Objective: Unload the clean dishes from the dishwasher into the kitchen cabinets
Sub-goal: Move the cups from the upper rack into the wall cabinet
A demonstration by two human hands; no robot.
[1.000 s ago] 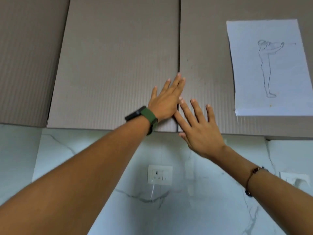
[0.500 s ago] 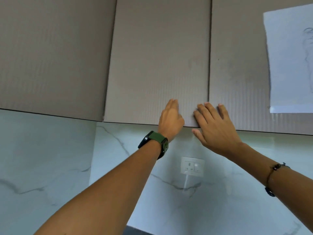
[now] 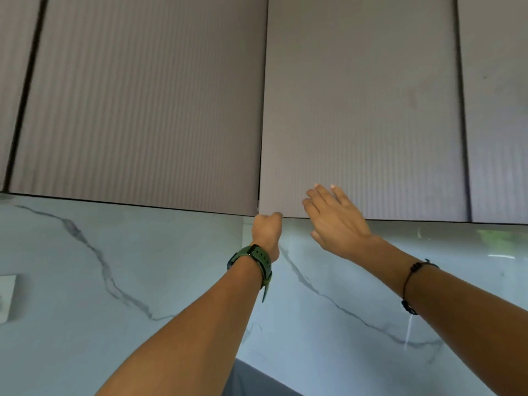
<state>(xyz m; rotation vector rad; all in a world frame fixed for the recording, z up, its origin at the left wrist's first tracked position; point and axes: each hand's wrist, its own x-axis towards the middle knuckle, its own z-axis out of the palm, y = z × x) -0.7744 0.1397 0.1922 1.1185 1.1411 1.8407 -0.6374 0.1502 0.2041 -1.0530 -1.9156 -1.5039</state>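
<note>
Since half a second ago, left hand (image 3: 267,228) has dropped from the face of the cabinet door (image 3: 363,110) to its bottom left corner, fingers now hooked under the edge and gripping it. Right hand (image 3: 335,221) lies released, fingers straight, against the same door's lower edge, just right of the left hand. Door looks nearly closed. Marble wall (image 3: 85,281) below it.

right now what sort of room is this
Most likely a home kitchen: ribbed grey wall cabinet doors hang above a white marble-look backsplash, with a wall socket at the left edge. The left hand grips a door's bottom edge.
</note>
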